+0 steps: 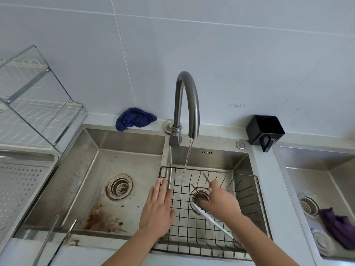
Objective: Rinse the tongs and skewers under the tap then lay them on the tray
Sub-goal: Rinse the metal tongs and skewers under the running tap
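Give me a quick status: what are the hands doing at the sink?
Right hand holding skewers by the running tap. Left hand open, flat on wire basket. Tongs on the sink's front edge, untouched.

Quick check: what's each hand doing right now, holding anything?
Left hand: open, flat, empty, resting at the wire rack's left edge.
Right hand: closed on skewers beside the water stream.

Both forearms bare, left hand (156, 207) and right hand (221, 201) ungloved.
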`<state>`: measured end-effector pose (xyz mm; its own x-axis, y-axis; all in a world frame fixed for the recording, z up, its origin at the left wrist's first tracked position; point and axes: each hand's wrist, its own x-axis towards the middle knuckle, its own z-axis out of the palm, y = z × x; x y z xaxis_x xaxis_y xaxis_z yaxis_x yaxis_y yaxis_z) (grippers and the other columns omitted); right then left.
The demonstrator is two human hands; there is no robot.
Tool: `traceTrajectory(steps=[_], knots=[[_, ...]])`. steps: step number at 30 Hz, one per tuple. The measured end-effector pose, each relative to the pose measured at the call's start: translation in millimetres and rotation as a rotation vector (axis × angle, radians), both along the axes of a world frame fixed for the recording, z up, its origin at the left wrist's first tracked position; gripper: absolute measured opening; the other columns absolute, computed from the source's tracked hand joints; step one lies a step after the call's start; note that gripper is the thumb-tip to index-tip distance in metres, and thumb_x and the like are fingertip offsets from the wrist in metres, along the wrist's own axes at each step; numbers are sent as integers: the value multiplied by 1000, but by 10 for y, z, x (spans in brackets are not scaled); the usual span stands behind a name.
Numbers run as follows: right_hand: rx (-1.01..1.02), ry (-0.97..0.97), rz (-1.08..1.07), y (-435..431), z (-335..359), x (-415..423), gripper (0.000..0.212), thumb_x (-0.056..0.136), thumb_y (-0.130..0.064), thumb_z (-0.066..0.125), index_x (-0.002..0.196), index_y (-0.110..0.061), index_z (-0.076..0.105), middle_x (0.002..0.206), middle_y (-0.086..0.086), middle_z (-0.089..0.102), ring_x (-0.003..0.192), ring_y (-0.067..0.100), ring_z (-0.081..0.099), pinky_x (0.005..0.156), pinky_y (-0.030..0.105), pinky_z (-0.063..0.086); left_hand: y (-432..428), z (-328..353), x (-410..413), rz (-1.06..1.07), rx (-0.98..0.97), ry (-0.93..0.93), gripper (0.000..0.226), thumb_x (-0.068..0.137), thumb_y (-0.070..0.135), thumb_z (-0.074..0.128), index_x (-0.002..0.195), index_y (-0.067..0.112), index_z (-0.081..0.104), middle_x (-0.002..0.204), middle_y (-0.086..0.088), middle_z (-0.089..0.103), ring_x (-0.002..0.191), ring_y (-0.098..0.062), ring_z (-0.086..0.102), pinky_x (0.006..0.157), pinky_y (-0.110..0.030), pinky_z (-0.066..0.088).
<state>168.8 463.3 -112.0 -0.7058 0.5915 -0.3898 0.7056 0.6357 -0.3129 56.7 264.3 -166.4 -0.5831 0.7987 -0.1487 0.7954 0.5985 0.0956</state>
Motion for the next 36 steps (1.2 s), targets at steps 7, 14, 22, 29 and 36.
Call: traceTrajectory(steps=[7, 14, 22, 29, 36], knots=[[136, -142, 20, -71, -226, 390, 63, 92, -49, 66, 141, -17, 45, 134, 2, 50, 122, 22, 55, 92, 35, 55, -23, -16, -6, -17, 28, 33, 67, 96, 45, 47, 152, 7, 41, 168, -20, 0, 155, -36, -10, 125, -54, 14], [187, 18, 100, -375, -354, 493, 50, 97, -46, 55, 142, -24, 47, 138, -4, 54, 131, 21, 44, 108, 33, 42, -97, 1, 65, 22, 75, 6, 63, 97, 41, 52, 151, 11, 43, 169, -18, 3, 156, -34, -3, 125, -54, 15], [168, 109, 150, -791, -468, 426, 39, 97, -43, 54, 130, -24, 62, 127, -3, 55, 118, 23, 48, 99, 35, 44, -428, 99, 206, 129, 191, -48, 61, 99, 44, 46, 153, 16, 41, 166, -14, 25, 156, -31, 16, 126, -49, 17], [183, 191, 227, -890, -495, 322, 34, 100, -41, 54, 125, -22, 65, 117, -2, 59, 112, 23, 52, 97, 35, 43, -904, 337, 72, 352, 221, 10, 58, 95, 33, 62, 147, 12, 48, 154, -19, 44, 148, -37, 34, 121, -50, 30], [192, 178, 320, -935, -619, 295, 33, 101, -42, 51, 124, -24, 67, 118, -5, 62, 111, 22, 55, 95, 36, 45, -1625, 511, -163, 602, 167, 156, 51, 84, 24, 75, 129, 4, 59, 133, -27, 56, 125, -44, 51, 105, -56, 46]])
